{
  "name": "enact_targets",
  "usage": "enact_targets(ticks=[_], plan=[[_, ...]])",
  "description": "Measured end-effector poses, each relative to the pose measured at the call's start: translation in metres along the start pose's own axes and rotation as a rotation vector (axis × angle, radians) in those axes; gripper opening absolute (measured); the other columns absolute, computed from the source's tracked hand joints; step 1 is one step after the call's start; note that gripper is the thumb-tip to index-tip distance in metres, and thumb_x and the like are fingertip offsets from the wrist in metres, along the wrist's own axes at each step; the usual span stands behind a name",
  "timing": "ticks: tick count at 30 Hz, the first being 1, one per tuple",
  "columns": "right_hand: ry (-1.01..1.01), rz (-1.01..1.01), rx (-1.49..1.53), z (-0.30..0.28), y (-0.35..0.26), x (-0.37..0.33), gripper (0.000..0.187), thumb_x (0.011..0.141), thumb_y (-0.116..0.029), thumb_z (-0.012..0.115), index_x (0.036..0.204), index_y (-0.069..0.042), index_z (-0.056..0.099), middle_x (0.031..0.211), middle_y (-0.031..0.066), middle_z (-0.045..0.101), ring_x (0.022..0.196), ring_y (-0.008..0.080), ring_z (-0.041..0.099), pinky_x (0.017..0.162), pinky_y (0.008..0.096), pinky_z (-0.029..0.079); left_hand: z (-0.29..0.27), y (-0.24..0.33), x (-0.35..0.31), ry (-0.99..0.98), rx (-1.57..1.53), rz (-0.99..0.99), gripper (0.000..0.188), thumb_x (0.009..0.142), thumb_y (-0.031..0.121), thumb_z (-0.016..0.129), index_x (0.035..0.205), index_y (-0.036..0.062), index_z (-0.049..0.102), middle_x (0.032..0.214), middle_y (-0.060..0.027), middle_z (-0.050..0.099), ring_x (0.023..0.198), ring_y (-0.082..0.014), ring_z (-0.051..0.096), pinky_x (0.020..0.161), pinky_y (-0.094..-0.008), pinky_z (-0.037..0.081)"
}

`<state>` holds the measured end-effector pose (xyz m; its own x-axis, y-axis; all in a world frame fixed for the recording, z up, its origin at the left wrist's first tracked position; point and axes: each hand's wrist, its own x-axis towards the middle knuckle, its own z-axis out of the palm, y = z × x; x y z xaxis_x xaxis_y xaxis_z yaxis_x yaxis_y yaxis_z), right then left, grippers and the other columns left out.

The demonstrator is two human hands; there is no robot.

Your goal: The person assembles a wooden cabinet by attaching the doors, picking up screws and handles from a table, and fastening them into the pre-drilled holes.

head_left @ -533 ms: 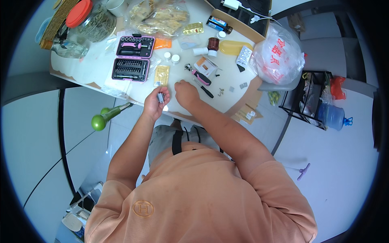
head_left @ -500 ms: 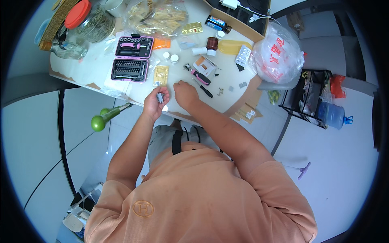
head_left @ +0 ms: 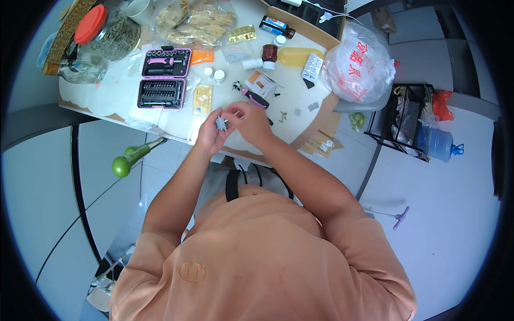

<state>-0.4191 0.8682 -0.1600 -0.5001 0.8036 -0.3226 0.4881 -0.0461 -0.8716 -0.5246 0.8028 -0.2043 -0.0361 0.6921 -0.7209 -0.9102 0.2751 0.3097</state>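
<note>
Over the table's front edge, my left hand (head_left: 210,136) is closed round a small grey block-like part (head_left: 220,124), which shows between thumb and fingers. My right hand (head_left: 251,123) meets it from the right, thumb and fingertips pinched together at the part. Whatever lies in that pinch is too small to make out. Just beyond the right hand lies a pink-and-black handled tool (head_left: 256,99). A slim black screwdriver is mostly hidden under the same hand. Several small brass-coloured pieces (head_left: 282,116) and small grey square plates (head_left: 313,106) lie to the right.
An open pink-and-black bit and socket case (head_left: 161,93) lies left, beside a yellowish packet (head_left: 202,100). Behind stand white caps (head_left: 219,75), a brown bottle (head_left: 270,52), a small white box (head_left: 260,83) and a red-lidded jar (head_left: 112,43). A full plastic bag (head_left: 356,64) sits far right.
My right hand has come to the left hand, and its fingertips now meet at the grey part. The left hand has shifted slightly right. The whole view has moved a little.
</note>
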Motion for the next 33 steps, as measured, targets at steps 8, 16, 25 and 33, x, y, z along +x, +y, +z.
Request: enact_targets(ticks=[8, 16, 25, 33], plan=[[0.053, -0.015, -0.414, -0.046, 0.069, -0.018, 0.018, 0.076, -0.018, 0.061, 0.087, -0.004, 0.063, 0.082, 0.0108, 0.061, 0.073, 0.0246, 0.060, 0.066, 0.0332, 0.048, -0.031, 0.020, 0.010, -0.177, -0.004, 0.028, 0.022, 0.086, 0.027, 0.049, 0.083, 0.0056, 0.056, 0.078, -0.0050, 0.058, 0.068, -0.0150, 0.056, 0.058, -0.0238, 0.043], [-0.108, -0.258, -0.704, -0.012, 0.077, -0.007, 0.019, 0.077, -0.011, 0.052, 0.095, -0.007, 0.057, 0.088, 0.0081, 0.054, 0.087, 0.0246, 0.057, 0.071, 0.0375, 0.048, -0.029, 0.018, 0.001, -0.108, 0.037, 0.025, 0.025, 0.086, 0.025, 0.048, 0.094, 0.0030, 0.057, 0.085, -0.0071, 0.060, 0.074, -0.0172, 0.058, 0.060, -0.0238, 0.047], [-0.203, -0.308, -0.872, -0.019, 0.081, -0.006, 0.012, 0.077, -0.006, 0.048, 0.085, -0.004, 0.057, 0.087, 0.0099, 0.055, 0.084, 0.0251, 0.058, 0.070, 0.0358, 0.049, -0.027, 0.004, 0.002, 0.064, 0.195, 0.014, 0.022, 0.085, 0.023, 0.050, 0.091, 0.0039, 0.058, 0.082, -0.0044, 0.059, 0.075, -0.0141, 0.059, 0.064, -0.0232, 0.048], [-0.118, -0.263, -0.779, -0.020, 0.095, -0.007, 0.009, 0.074, -0.006, 0.052, 0.082, -0.003, 0.056, 0.083, 0.0114, 0.056, 0.078, 0.0259, 0.059, 0.067, 0.0368, 0.049, -0.013, -0.011, 0.011, 0.078, 0.281, -0.020, 0.021, 0.085, 0.022, 0.049, 0.091, 0.0039, 0.058, 0.082, -0.0042, 0.059, 0.074, -0.0138, 0.059, 0.067, -0.0237, 0.048]])
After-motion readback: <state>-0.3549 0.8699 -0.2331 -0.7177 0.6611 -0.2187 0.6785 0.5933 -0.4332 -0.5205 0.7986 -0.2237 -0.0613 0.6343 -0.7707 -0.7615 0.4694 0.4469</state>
